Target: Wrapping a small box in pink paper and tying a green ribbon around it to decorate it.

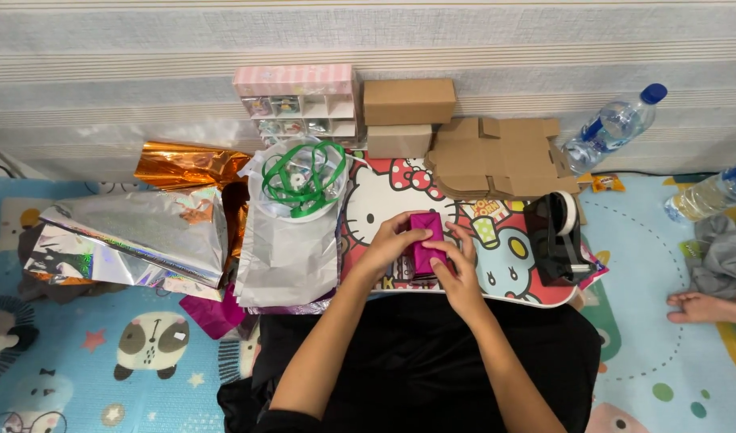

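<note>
Single head-worn view, steeply downward, close over lap tray (544,298), facing wall.

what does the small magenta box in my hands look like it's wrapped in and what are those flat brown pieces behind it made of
The magenta box seems wrapped in glossy foil-like paper: it shines under both hands. The flat brown pieces look like matte cardboard, die-cut with tabs and unfolded.
</note>
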